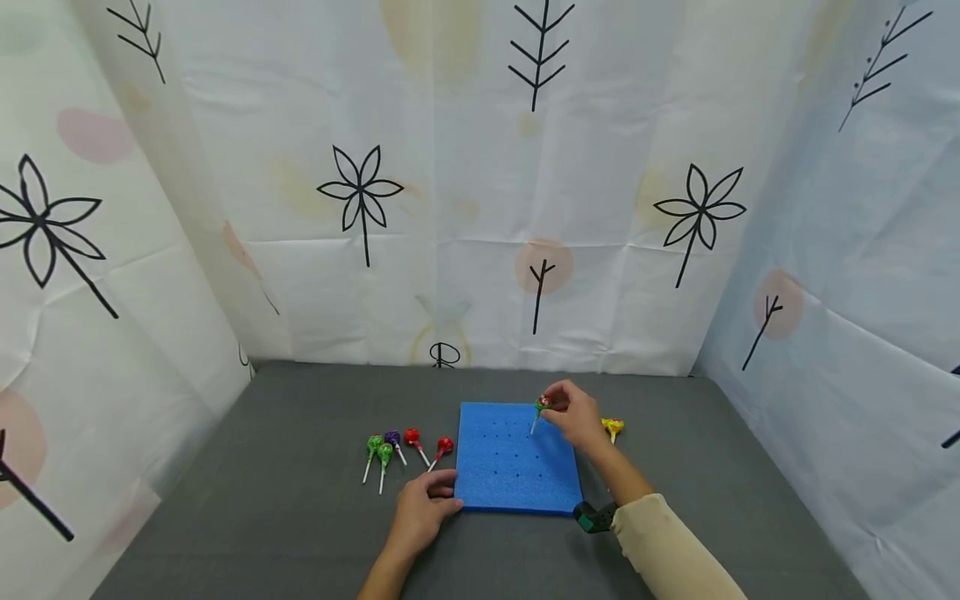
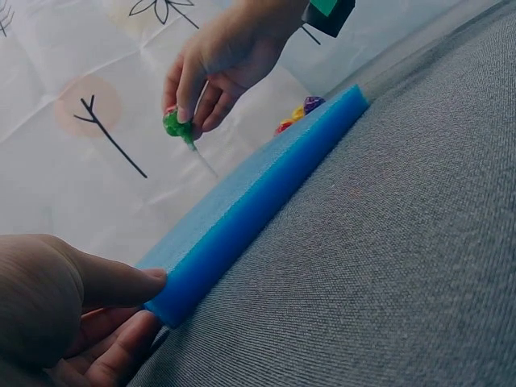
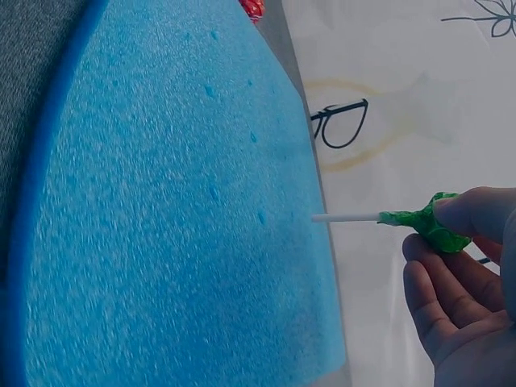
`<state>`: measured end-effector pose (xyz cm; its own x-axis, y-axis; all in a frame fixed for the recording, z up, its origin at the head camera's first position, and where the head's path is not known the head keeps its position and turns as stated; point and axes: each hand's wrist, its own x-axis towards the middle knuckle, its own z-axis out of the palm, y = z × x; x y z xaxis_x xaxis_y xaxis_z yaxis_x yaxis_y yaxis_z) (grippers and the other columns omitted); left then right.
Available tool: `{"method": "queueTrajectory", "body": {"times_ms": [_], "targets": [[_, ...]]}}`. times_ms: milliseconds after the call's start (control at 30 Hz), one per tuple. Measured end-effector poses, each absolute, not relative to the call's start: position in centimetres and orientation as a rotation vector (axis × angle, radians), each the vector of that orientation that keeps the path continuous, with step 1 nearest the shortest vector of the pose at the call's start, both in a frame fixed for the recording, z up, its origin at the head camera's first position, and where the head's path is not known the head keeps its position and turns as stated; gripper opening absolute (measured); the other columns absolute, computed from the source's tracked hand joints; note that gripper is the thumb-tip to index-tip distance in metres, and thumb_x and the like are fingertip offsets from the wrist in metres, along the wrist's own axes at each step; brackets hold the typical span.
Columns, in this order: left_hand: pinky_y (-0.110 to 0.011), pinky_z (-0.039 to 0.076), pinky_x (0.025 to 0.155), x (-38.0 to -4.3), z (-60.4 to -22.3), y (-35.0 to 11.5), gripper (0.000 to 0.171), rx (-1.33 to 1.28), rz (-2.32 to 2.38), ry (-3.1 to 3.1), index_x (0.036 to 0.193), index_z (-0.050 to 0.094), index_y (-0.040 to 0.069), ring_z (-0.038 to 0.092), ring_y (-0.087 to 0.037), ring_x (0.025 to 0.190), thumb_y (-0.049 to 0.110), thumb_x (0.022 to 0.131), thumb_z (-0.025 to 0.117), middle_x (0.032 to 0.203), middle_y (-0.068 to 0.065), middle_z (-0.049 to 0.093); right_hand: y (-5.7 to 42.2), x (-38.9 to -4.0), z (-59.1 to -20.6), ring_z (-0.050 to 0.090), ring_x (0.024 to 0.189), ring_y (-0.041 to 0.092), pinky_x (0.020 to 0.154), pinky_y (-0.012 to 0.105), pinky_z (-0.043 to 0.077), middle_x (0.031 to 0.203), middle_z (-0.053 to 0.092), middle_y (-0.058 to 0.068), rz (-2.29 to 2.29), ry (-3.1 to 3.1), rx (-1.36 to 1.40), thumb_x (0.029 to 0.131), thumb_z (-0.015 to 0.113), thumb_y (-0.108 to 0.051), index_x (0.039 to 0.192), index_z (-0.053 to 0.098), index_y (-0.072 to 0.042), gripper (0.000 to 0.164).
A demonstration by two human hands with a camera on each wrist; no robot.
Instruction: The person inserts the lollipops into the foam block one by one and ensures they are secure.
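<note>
Across the grey table (image 1: 300,533) lies the blue foam board (image 1: 517,497), dotted with small holes. The left hand (image 1: 422,512) grips its near left corner; the right hand (image 1: 576,417), up over the far right part, pinches a green-wrapped lollipop (image 3: 445,234), stick (image 3: 347,218) down! Left of the board, two green lollipops (image 1: 375,444), two red ones (image 1: 412,437), one purple (image 1: 392,437); yellow (image 1: 615,426) sits right.
</note>
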<state>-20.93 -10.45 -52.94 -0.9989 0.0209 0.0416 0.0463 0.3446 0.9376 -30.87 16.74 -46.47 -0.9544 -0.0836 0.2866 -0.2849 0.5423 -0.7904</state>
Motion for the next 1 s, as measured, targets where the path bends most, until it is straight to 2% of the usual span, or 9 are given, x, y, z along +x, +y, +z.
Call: {"method": "queueTrajectory", "body": {"times_ms": [267, 500, 1000], "targets": [[-0.033, 0.055, 0.072, -21.0, -53.1, -10.4, 0.042, -0.081, -1.789, -2.542, 0.114, 0.068, -0.002, 0.066, -0.023, 0.089, -0.003, 0.074, 0.080, 0.100, -0.012, 0.069, 15.6, -31.5, -46.6, 0.064, 0.090, 0.025, 0.076, 0.042, 0.053, 0.101, 0.067, 0.008, 1.326, -2.526, 0.368, 0.084, 0.074, -0.004, 0.116, 0.064, -0.004, 0.033], [-0.031, 0.055, 0.071, -21.0, -53.2, -10.5, 0.042, -0.094, -1.785, -2.536, 0.114, 0.068, -0.002, 0.066, -0.022, 0.088, -0.004, 0.073, 0.079, 0.099, -0.012, 0.069, 14.3, -32.2, -46.6, 0.064, 0.087, 0.023, 0.074, 0.041, 0.054, 0.095, 0.067, 0.006, 1.313, -2.544, 0.365, 0.085, 0.074, -0.005, 0.114, 0.066, -0.004, 0.030], [-0.029, 0.054, 0.069, -20.9, -53.0, -10.4, 0.042, -0.096, -1.797, -2.510, 0.112, 0.068, -0.003, 0.066, -0.022, 0.086, -0.004, 0.072, 0.079, 0.096, -0.011, 0.069, 12.4, -33.2, -46.9, 0.063, 0.087, 0.023, 0.077, 0.041, 0.052, 0.094, 0.066, 0.006, 1.293, -2.582, 0.373, 0.083, 0.073, 0.000, 0.109, 0.066, -0.006, 0.027]]}}
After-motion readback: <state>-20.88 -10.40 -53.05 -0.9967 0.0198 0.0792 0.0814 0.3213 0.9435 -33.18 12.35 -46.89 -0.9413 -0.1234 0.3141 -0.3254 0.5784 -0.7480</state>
